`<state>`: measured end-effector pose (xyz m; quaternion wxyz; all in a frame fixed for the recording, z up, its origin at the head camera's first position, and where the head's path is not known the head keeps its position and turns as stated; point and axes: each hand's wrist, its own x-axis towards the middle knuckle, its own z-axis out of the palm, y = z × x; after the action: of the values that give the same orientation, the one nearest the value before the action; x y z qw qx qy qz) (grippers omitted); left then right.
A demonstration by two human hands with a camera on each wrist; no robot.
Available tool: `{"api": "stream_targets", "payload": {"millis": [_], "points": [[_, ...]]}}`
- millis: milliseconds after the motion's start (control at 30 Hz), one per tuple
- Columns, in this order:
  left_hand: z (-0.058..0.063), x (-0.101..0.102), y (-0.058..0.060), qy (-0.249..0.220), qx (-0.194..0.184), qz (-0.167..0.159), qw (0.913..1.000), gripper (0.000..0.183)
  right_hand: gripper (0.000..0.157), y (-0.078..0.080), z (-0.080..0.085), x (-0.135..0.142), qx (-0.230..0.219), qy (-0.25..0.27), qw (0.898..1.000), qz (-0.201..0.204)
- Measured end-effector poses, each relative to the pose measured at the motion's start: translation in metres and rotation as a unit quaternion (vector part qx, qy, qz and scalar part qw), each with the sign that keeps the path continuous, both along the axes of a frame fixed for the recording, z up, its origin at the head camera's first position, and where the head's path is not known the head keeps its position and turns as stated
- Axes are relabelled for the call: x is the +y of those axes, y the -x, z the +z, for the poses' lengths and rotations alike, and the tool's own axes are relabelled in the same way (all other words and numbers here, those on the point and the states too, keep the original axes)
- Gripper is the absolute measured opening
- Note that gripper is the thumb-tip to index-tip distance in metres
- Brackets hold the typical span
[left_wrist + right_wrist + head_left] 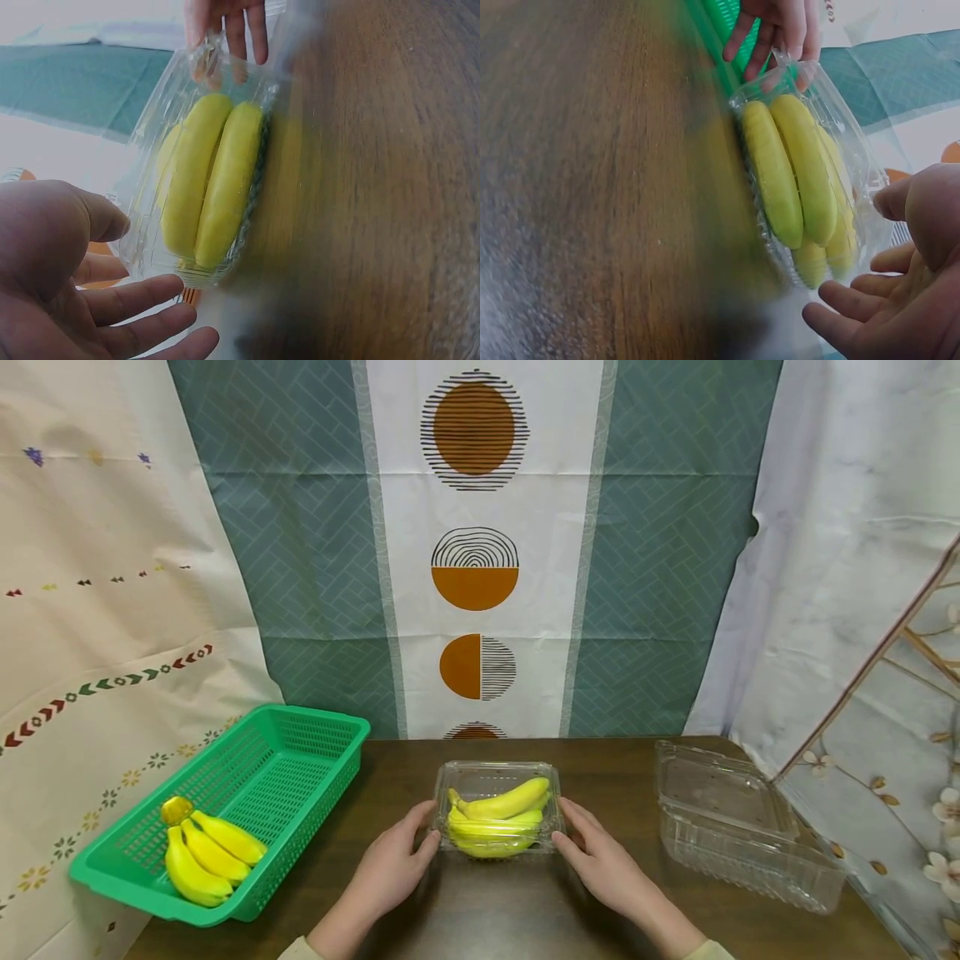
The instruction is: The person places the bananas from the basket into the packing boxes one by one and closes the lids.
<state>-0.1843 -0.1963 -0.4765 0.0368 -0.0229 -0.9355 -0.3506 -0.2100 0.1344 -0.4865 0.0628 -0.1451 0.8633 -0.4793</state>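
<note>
A clear plastic clamshell box [497, 768] stands on the table in the middle of the head view, its lid seemingly down. Inside lies a bunch of yellow bananas [498, 827], greenish at the lower tips in the right wrist view. My left hand [393, 864] is at the box's left side, with thumb close to the lid's edge and fingers spread. On the opposite side, my right hand [607, 864] mirrors it, thumb near the rim and fingers loosely extended. Neither hand curls round the box; whether the fingertips touch it is hard to tell.
To the left, a green plastic basket [300, 777] holds another banana bunch [210, 852] at its near end. An open clear clamshell box [750, 852] sits at the right table edge. Patterned cloths [480, 610] hang behind and on both sides of the brown table [495, 910].
</note>
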Motion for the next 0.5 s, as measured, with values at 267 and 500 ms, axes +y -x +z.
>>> {"api": "stream_targets", "payload": {"millis": [267,500], "points": [[-0.0017,0.0015,-0.0014,-0.006,0.013,0.011,0.9998,0.049,0.064,-0.0019,0.0017,-0.0057,0.007,-0.022,0.999,-0.028],[-0.0053,0.0016,0.0003,-0.002,0.024,0.019,0.9995,0.047,0.061,-0.0016,0.0023,-0.0099,0.016,-0.042,0.998,-0.044]]}}
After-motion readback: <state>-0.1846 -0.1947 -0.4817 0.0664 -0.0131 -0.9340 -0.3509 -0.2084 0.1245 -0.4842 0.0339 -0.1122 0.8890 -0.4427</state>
